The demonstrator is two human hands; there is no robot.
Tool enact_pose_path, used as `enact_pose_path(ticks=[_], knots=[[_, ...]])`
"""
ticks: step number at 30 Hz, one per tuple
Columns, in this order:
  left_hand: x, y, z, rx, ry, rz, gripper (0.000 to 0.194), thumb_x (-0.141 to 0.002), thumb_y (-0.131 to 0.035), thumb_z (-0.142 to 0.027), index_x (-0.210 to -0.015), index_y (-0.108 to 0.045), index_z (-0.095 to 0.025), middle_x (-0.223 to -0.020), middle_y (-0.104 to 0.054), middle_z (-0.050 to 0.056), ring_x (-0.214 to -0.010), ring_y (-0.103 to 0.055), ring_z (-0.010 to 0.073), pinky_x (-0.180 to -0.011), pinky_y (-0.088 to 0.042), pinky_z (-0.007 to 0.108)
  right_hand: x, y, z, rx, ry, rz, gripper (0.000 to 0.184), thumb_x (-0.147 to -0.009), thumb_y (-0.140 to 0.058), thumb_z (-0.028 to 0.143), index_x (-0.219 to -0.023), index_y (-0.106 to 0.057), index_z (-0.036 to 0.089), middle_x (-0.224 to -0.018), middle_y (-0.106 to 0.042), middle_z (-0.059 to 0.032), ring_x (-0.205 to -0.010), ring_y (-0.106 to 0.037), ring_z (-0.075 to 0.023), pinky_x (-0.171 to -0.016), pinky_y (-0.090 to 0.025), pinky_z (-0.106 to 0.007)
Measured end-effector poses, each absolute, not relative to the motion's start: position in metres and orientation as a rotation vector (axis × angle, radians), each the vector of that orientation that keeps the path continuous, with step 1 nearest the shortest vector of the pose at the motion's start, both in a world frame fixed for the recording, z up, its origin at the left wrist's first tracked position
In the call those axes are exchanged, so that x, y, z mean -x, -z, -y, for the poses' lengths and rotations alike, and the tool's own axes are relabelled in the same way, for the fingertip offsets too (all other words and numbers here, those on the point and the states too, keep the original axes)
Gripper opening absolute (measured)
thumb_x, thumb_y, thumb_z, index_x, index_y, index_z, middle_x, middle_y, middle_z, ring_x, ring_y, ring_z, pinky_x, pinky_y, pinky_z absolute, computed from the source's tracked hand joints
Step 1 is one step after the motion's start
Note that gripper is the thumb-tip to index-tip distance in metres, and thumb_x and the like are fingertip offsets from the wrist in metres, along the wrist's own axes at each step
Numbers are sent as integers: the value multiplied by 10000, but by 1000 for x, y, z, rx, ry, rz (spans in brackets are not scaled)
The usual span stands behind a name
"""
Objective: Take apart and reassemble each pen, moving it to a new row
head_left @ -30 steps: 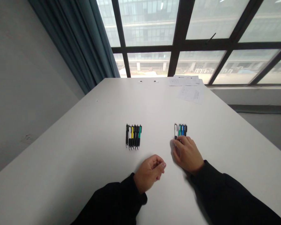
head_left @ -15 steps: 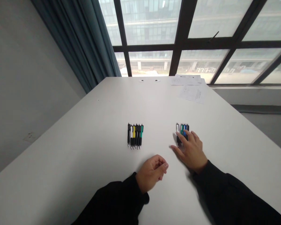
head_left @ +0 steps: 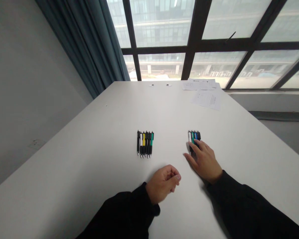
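Note:
Two small groups of retractable pens lie upright side by side on a white table (head_left: pixel 94 166). The left group of several pens (head_left: pixel 145 143) has black, white, yellow and green barrels. My right hand (head_left: pixel 203 161) lies on the table with its fingers spread over the lower ends of the right group of pens (head_left: pixel 193 136), which hides their tips. That group shows white, green, blue and black barrels. My left hand (head_left: pixel 163 183) rests curled and empty just below and right of the left group, touching no pen.
Loose printed papers (head_left: pixel 206 99) and two small black holes lie at the table's far edge. A wall and a teal curtain (head_left: pixel 82 43) stand on the left. A dark-framed window (head_left: pixel 161 39) fills the back. Grey floor (head_left: pixel 281 136) shows beyond the right edge.
My right hand has spread out from a curled pose at the pens' lower ends to lie further over them. My left hand stays curled. The whole view has drifted slightly.

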State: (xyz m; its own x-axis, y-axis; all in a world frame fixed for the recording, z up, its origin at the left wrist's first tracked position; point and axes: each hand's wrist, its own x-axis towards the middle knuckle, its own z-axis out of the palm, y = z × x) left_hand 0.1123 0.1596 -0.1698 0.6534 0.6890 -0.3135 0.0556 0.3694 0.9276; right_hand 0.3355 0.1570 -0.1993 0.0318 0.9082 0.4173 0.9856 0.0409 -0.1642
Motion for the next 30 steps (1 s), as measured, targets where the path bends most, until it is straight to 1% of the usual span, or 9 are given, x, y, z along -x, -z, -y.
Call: enact_pose_path(ticks=[3,5,7,10,12,16,19,25,30], knots=[[-112,172,-159,-1157,-465,-772,329,-793,-643,-464,-812,-517,-161,-657,-534,-29,-458,-399,56,-444,-292,209,-336,200,-157,1898,256,1912,464,-899,-568,451,-1272,-586,176,-1324,-547,-186,-1230,-491,-350,-995,-425,-530],[-108,174,-163,-1266,-501,-806,291,-818,-625,-438,-839,-535,-162,-661,-525,-29,-473,-408,66,-460,-313,214,-336,201,-156,1898,264,1897,490,-894,-572,465,-1290,-574,177,-1331,-538,-187,-1240,-478,-359,-990,-426,-537],[-100,177,-172,-1546,-584,-925,223,-837,-622,-376,-879,-576,-162,-650,-520,-27,-516,-435,87,-502,-347,224,-335,201,-155,1907,273,1879,521,-888,-577,480,-1314,-559,181,-1358,-515,-188,-1277,-437,-378,-997,-415,-554],[-82,180,-194,-2085,-800,-1221,109,-821,-637,-268,-869,-626,-171,-691,-534,-7,-630,-503,130,-641,-417,268,-333,199,-153,1886,275,1876,508,-884,-585,482,-1304,-571,197,-1390,-485,-174,-1319,-382,-389,-1023,-388,-569],[-71,182,-207,-2254,-814,-1378,145,-844,-612,-245,-962,-644,-167,-733,-557,6,-659,-535,147,-656,-432,277,-331,197,-153,1823,266,1882,470,-881,-595,461,-1272,-594,199,-1374,-491,-167,-1303,-398,-376,-1028,-388,-559],[-61,185,-216,-2426,-684,-1597,252,-872,-614,-306,-1087,-663,-184,-837,-619,34,-684,-577,164,-604,-437,267,-329,193,-152,1685,236,1878,416,-876,-606,398,-1232,-605,182,-1319,-510,-174,-1244,-451,-350,-1013,-407,-535],[-62,186,-214,-2547,-685,-1583,257,-894,-591,-313,-1105,-687,-201,-848,-616,38,-693,-578,167,-581,-436,266,-329,191,-152,1628,225,1881,363,-881,-600,355,-1196,-610,175,-1284,-521,-173,-1229,-461,-339,-1014,-408,-523],[-64,187,-214,-2706,-808,-1408,194,-874,-612,-217,-1024,-722,-163,-850,-603,70,-786,-532,201,-714,-474,325,-328,190,-152,1593,205,1909,290,-894,-586,325,-1130,-613,158,-1248,-533,-171,-1203,-476,-318,-1021,-407,-500],[-65,189,-216,-2701,-808,-1334,165,-881,-588,-164,-977,-722,-153,-852,-640,76,-782,-531,207,-729,-478,345,-328,190,-151,1576,180,1911,273,-892,-578,311,-1109,-628,153,-1220,-549,-175,-1168,-500,-317,-999,-430,-505]])
